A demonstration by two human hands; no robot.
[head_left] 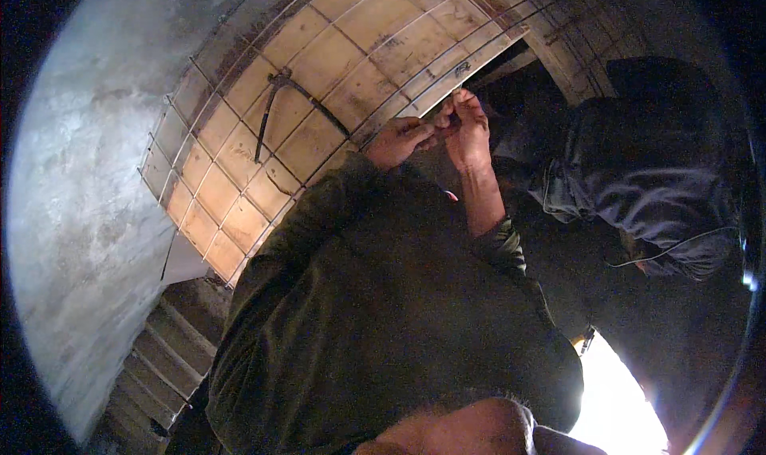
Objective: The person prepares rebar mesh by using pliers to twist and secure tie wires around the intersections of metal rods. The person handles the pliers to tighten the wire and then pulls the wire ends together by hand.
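My left hand point(396, 140) and my right hand point(469, 136) meet at the near right edge of a wooden board point(323, 52). Fingertips are pinched together on both hands, close to each other. What they grip is too small and dark to make out. A mesh of thin steel bars point(239, 191) lies over the board. On the mesh, left of my hands, rests a pair of long-handled pincers point(281, 78) with its handles spread apart. A short bent piece of dark wire point(279, 185) lies nearer to my left forearm.
Another person in a dark hooded jacket point(638, 168) is bent over close at my right. A dark gap point(507, 64) runs beyond the board's edge. Concrete stairs point(167, 347) descend at lower left beside a rough grey wall point(104, 152). Bright light enters through an opening point(618, 399) at lower right.
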